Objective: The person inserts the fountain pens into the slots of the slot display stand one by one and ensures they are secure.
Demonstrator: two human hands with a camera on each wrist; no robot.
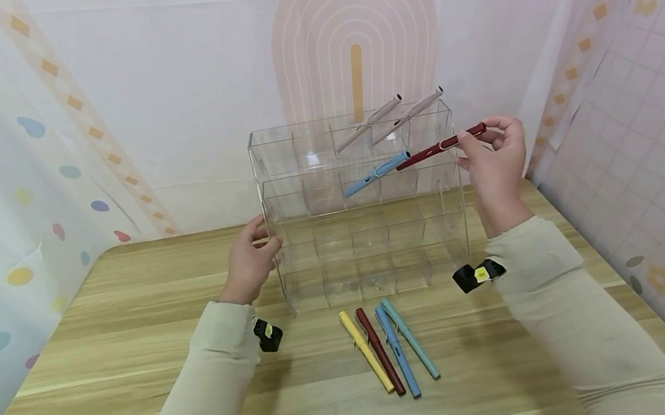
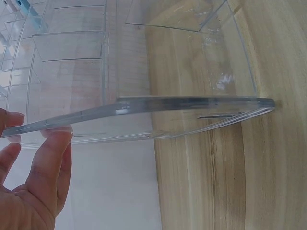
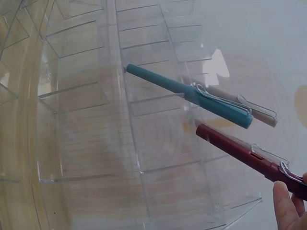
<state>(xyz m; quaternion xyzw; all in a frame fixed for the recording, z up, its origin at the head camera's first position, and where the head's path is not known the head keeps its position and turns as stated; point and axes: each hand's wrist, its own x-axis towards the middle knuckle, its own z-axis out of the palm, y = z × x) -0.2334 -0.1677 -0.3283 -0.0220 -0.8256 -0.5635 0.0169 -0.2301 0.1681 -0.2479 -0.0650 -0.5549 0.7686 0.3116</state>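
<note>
Wood-grain desk (image 1: 133, 308), patterned cloth (image 1: 197, 65) behind. Head: right hand (image 1: 498, 163) pinches red pen (image 1: 440, 148) by clip end, presumably freeing the other, at clear rack (image 1: 277, 159). Left wrist: left hand (image 2: 41, 184) pinches rack edge, likely steadying. Right wrist: red pen's free end near blue pen (image 3: 220, 108).

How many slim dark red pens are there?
2: one dark red pen in the right hand, another dark red pen on the wooden table between the yellow pen and blue pen.
</note>
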